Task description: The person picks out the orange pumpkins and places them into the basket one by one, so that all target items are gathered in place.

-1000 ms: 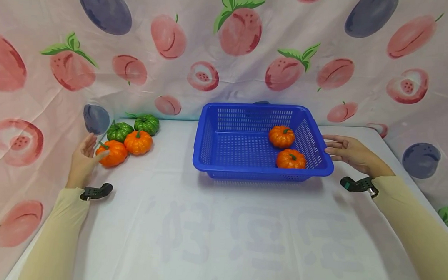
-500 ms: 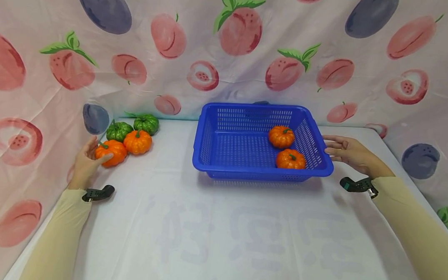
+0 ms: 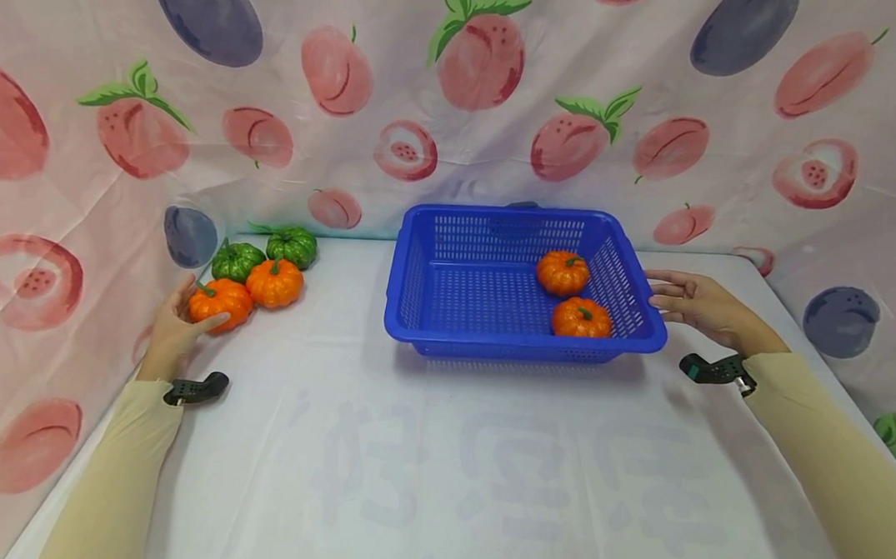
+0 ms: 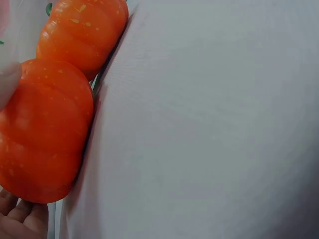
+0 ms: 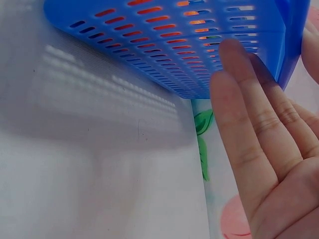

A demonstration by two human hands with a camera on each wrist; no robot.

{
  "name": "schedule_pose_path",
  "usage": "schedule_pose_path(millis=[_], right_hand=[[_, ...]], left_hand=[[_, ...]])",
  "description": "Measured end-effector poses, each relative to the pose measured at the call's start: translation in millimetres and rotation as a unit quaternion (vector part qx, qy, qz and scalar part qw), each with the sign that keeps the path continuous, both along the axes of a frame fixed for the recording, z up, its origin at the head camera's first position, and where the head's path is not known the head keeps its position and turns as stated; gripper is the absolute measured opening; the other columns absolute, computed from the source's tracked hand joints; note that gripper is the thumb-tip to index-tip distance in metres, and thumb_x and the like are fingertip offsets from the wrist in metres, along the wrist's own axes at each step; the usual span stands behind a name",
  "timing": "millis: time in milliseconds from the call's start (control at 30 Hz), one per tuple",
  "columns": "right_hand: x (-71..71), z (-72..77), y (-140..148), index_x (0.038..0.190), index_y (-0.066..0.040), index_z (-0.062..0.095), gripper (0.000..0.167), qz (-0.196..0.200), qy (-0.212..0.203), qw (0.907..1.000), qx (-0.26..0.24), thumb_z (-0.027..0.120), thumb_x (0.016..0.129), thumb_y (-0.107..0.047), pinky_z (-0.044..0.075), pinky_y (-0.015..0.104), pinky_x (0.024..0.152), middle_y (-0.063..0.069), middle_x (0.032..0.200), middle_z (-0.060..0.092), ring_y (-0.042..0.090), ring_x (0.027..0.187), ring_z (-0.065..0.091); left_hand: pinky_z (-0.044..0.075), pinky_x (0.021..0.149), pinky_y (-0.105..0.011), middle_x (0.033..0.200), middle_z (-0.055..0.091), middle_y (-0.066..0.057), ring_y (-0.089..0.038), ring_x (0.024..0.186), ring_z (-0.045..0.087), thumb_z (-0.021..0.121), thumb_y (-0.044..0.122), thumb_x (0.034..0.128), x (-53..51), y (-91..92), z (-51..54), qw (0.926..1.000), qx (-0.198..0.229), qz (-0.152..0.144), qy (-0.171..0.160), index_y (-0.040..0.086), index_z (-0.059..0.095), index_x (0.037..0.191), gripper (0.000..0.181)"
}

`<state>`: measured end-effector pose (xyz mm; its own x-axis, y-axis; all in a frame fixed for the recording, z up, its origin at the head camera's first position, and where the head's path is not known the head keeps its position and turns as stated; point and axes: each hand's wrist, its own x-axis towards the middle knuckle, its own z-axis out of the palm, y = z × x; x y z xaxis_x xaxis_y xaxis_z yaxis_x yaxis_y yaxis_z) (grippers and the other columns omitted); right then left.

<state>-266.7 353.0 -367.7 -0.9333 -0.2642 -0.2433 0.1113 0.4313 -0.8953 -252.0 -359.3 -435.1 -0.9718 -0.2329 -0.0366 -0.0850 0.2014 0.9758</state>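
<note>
The orange pumpkin [image 3: 219, 307] sits on the white table [image 3: 441, 446], over on the left. The left hand [image 3: 171, 332] holds it, with the thumb on one side and the other fingers curled on the other. Another orange pumpkin [image 3: 276, 284] is right beside it, and two green pumpkins [image 3: 292, 247] sit behind. The right hand [image 3: 705, 307] has straight fingers at the right wall of the blue basket [image 3: 524, 341]. Two more orange pumpkins [image 3: 582, 319] are inside.
</note>
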Motion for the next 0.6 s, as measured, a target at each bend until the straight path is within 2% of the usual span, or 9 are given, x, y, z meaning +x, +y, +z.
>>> schedule_pose_path(millis=[267,467,600], right_hand=[[1.6,-3.5,-0.6,0.148,0.004,0.017,0.071,-0.001,0.006,1.0,0.008,0.056,0.094,-0.022,0.053,0.012,0.078,-0.031,0.094,0.062,-0.009,0.089,0.062],[2.0,-2.8,-0.5,0.148,0.004,0.017,0.071,-0.003,0.008,0.9999,0.012,0.056,0.094,-0.022,0.052,0.012,0.077,-0.031,0.094,0.062,-0.009,0.089,0.061],[1.6,-1.3,-0.7,0.148,0.003,0.017,0.072,-0.004,0.005,0.9999,0.016,0.057,0.094,-0.023,0.052,0.012,0.078,-0.031,0.094,0.062,-0.009,0.089,0.061]], left_hand=[[0.005,0.12,-0.024,0.16,0.001,0.003,-0.014,0.148,0.0,0.065,0.002,0.0853,2.4,-4.6,-2.8,0.9991,0.037,-0.021,-0.009,0.021,0.004,0.153,0.093],[0.012,0.119,-0.022,0.16,0.003,0.006,-0.013,0.147,0.002,0.066,0.002,0.0849,3.8,-5.5,-3.4,0.9975,0.06,-0.034,-0.019,0.024,0.004,0.153,0.094],[0.013,0.118,-0.019,0.16,0.0,0.006,-0.014,0.147,0.0,0.066,0.004,0.0854,4.0,-6.2,-4.3,0.9976,0.051,-0.037,-0.027,0.025,0.003,0.152,0.095]])
